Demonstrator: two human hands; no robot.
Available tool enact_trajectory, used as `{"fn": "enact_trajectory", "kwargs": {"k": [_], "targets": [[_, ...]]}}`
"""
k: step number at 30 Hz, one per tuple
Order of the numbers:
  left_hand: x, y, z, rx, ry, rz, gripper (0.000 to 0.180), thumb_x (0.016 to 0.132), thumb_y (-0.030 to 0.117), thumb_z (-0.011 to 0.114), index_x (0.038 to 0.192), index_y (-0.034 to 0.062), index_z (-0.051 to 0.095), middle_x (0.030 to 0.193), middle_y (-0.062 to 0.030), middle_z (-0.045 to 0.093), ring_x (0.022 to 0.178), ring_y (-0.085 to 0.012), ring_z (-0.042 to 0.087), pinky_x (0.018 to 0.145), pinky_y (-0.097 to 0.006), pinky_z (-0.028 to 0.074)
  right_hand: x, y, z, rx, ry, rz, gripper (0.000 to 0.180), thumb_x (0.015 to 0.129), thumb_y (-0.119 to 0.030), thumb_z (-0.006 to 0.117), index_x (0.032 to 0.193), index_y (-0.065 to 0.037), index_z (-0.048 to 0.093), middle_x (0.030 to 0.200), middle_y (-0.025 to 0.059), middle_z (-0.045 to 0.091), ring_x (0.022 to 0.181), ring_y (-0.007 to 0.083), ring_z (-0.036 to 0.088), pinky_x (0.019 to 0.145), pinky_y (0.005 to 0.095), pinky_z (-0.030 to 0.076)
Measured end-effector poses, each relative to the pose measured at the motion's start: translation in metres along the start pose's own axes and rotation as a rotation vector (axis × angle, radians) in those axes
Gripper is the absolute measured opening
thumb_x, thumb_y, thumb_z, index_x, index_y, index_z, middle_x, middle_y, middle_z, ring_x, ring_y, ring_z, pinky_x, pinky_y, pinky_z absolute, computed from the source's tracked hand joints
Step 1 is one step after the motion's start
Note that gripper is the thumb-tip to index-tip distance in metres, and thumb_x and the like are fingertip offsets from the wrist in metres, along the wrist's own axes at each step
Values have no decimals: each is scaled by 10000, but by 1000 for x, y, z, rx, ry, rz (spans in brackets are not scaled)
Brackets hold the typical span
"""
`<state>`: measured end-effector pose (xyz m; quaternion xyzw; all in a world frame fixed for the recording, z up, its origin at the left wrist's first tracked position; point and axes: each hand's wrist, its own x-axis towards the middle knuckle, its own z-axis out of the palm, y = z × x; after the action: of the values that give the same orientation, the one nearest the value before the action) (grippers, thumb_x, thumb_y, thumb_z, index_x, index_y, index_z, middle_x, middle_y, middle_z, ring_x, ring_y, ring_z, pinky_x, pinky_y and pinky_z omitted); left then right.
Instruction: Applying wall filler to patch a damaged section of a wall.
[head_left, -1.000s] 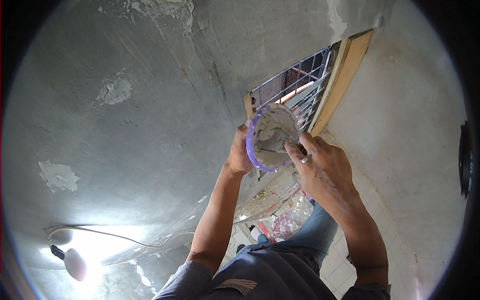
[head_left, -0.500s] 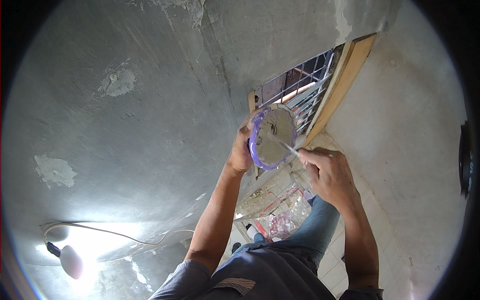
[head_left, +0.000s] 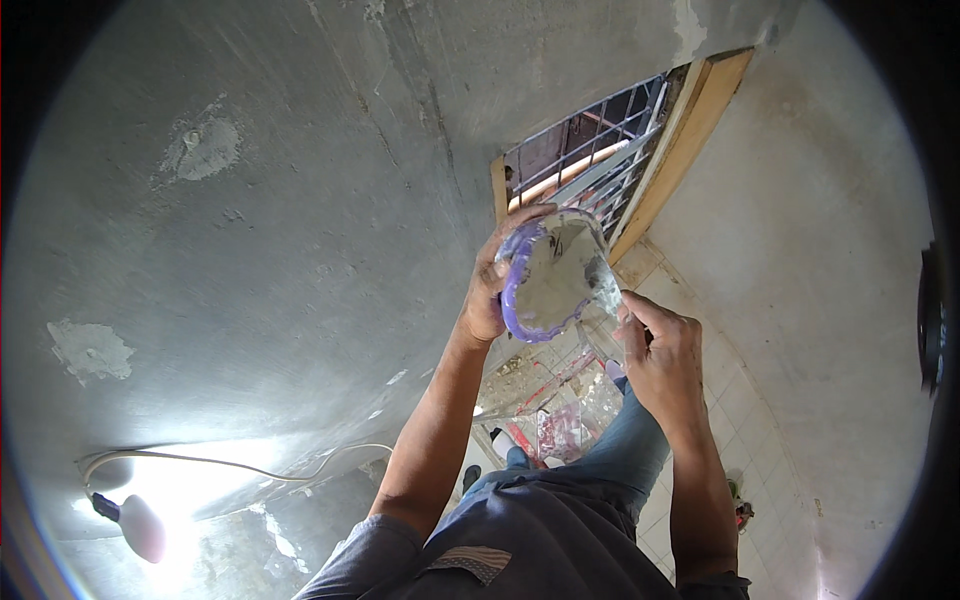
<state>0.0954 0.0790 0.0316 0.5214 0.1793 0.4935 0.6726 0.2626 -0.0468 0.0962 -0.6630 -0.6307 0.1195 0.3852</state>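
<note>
My left hand (head_left: 487, 290) grips the rim of a round purple-edged bowl (head_left: 547, 275) with grey plaster paste in it, held up near the grey plastered wall. My right hand (head_left: 660, 345) is closed on a thin scraper blade (head_left: 606, 310) whose edge lies at the bowl's right rim. The blade is pale and partly hidden by my fingers. Both forearms rise from the lower edge of the picture.
A barred window (head_left: 590, 160) with a wooden frame (head_left: 690, 140) sits just beyond the bowl. The grey wall (head_left: 250, 250) has pale filled patches. A lit bulb (head_left: 140, 525) on a cord hangs at lower left. Tiled floor (head_left: 740, 440) and rubble lie below.
The right hand has slid from over the bowl's middle down to its right rim. The bowl has tilted so more of its inside faces me.
</note>
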Motion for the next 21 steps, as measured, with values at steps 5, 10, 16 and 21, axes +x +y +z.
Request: {"fn": "enact_trajectory", "kwargs": {"k": [5, 10, 16, 21], "targets": [[-3, -3, 1, 40, 29, 87, 899, 678, 648, 621, 1311, 16, 534, 1313, -151, 532, 1221, -271, 498, 1045, -397, 360, -8, 0, 4, 22, -143, 185, 195, 892, -67, 537, 997, 35, 667, 714, 175, 681, 639, 307, 684, 646, 369, 540], [-12, -10, 1, 70, 65, 122, 904, 683, 663, 618, 1301, 9, 537, 1292, -148, 547, 1199, -272, 514, 1038, -399, 367, -20, -11, 11, 362, -287, 521, 289, 954, -114, 539, 1154, 82, 609, 769, 162, 693, 480, 135, 613, 423, 260, 487], [-12, -21, 2, 101, 40, 150, 891, 697, 645, 611, 1304, -2, 527, 1280, -158, 544, 1188, -274, 516, 1028, -398, 369, -38, -8, 22, 1030, -351, 728, 277, 978, -218, 567, 875, 35, 615, 595, 58, 548, 407, 104, 502, 321, 239, 366], [-12, -29, 0, 162, 23, 155, 879, 728, 634, 579, 1325, -5, 498, 1295, -165, 524, 1209, -276, 495, 1035, -392, 354, -35, -15, 20, 1184, -271, 804, 260, 972, -213, 575, 888, 29, 621, 591, 58, 536, 404, 117, 495, 343, 253, 390]]}}
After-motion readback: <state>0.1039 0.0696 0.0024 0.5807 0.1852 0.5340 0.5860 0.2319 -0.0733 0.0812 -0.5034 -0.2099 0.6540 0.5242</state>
